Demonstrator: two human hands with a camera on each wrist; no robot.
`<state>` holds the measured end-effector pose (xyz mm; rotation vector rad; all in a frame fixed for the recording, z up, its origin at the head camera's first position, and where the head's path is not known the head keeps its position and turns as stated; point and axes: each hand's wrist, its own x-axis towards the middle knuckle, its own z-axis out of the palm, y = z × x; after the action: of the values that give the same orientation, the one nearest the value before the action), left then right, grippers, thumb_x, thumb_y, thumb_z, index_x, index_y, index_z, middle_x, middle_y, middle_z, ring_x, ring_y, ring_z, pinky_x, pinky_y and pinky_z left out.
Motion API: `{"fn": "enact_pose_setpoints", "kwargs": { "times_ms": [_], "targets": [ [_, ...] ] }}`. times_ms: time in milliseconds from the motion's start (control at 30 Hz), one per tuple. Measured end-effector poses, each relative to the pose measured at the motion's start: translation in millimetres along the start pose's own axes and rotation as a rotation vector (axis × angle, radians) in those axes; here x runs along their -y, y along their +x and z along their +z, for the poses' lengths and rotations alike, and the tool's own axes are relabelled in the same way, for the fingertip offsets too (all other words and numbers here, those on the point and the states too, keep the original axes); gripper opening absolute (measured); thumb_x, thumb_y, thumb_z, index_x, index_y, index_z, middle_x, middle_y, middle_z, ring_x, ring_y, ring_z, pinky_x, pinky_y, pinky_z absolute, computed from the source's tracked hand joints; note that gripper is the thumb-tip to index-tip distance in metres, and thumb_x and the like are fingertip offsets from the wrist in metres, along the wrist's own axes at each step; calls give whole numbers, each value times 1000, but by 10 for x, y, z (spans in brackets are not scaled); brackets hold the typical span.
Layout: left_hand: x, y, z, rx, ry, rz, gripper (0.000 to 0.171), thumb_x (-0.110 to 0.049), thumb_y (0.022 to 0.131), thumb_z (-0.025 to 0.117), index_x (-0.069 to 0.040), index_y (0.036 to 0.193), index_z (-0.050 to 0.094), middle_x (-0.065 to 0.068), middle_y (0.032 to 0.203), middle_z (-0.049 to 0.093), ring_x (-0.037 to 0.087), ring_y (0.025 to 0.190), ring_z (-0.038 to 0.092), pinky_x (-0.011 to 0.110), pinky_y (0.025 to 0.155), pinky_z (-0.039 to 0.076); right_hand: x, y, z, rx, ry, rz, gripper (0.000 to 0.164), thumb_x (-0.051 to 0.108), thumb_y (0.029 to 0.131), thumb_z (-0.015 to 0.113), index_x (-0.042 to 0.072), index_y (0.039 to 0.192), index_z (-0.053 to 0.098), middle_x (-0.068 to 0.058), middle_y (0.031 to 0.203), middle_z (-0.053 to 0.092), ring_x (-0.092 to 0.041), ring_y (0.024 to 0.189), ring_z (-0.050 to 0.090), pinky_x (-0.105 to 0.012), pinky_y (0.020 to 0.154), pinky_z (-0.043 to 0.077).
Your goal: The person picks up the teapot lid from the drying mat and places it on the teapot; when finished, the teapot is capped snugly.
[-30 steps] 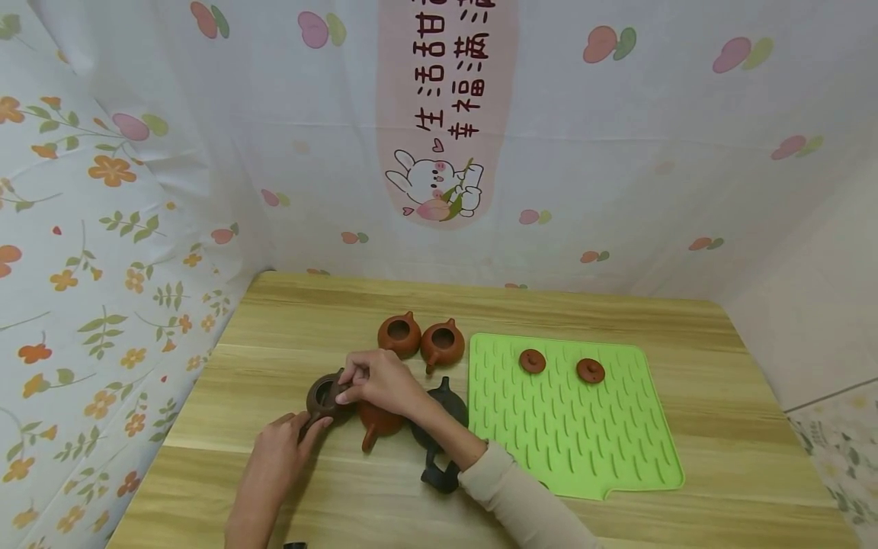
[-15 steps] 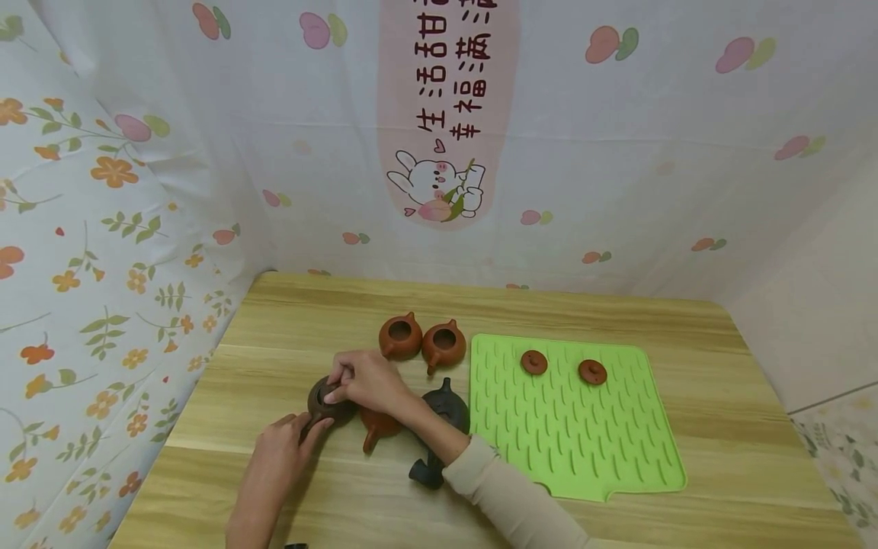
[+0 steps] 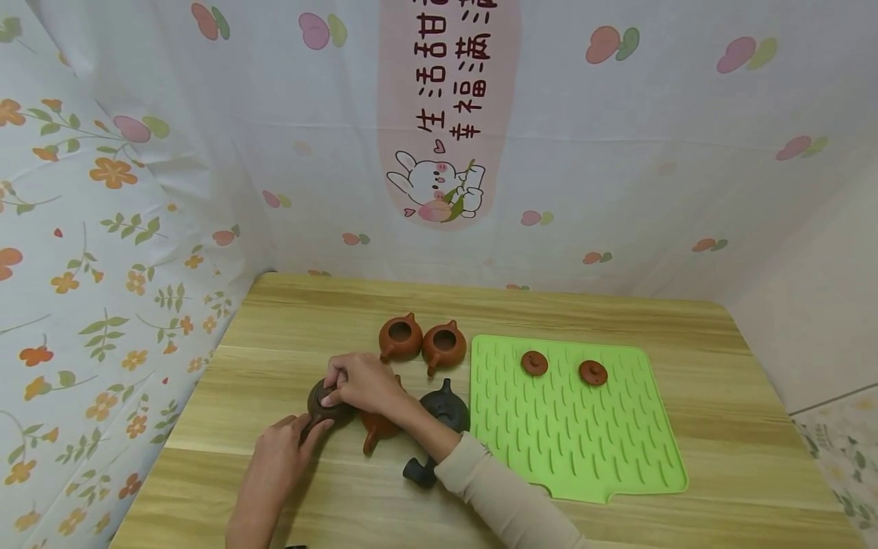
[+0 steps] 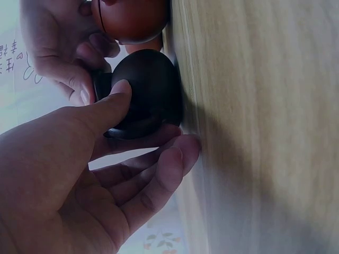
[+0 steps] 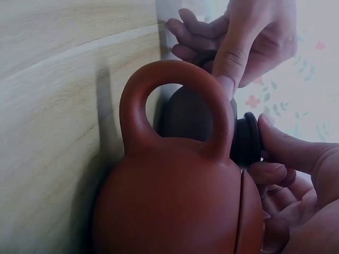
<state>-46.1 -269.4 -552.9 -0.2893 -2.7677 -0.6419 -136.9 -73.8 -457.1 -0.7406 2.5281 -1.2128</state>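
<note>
A small dark brown teapot stands at the left of the table. My left hand grips it at the handle side, the thumb lying against the body in the left wrist view. Over its top, my right hand pinches the dark lid between thumb and fingers, right at the opening. A lidded reddish teapot stands close beside the brown one, partly under my right hand; its loop handle shows large in the right wrist view. My right forearm crosses over part of a black teapot.
Behind my hands are two orange-brown teapots, one left of the other, with uncovered openings. To the right lies a green ridged mat bearing two reddish lids, a left one and a right one. A printed cloth hangs behind.
My right hand has moved left with the lid, which now covers the brown teapot's opening. The black teapot's handle has swung left near my forearm. My left hand has stayed put.
</note>
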Motion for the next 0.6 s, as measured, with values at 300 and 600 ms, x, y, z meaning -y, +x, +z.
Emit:
{"fn": "enact_pose_setpoints", "kwargs": {
  "times_ms": [300, 600],
  "targets": [
    [-4, 3, -10, 5, -1, -6, 31, -22, 100, 83, -13, 79, 62, -8, 65, 47, 5, 56, 40, 22, 51, 38, 37, 51, -11, 36, -61, 12, 18, 24, 88, 95, 16, 91, 78, 10, 73, 68, 2, 62, 54, -16, 57, 43],
    [-7, -5, -4, 4, -1, -4, 32, -22, 100, 84, -14, 79, 61, -8, 65, 47, 5, 56, 41, 22, 52, 38, 57, 57, -4, 77, -57, 32, 19, 20, 88, 95, 15, 91, 77, 10, 63, 62, -1, 48, 54, -18, 53, 44]
  ]
}}
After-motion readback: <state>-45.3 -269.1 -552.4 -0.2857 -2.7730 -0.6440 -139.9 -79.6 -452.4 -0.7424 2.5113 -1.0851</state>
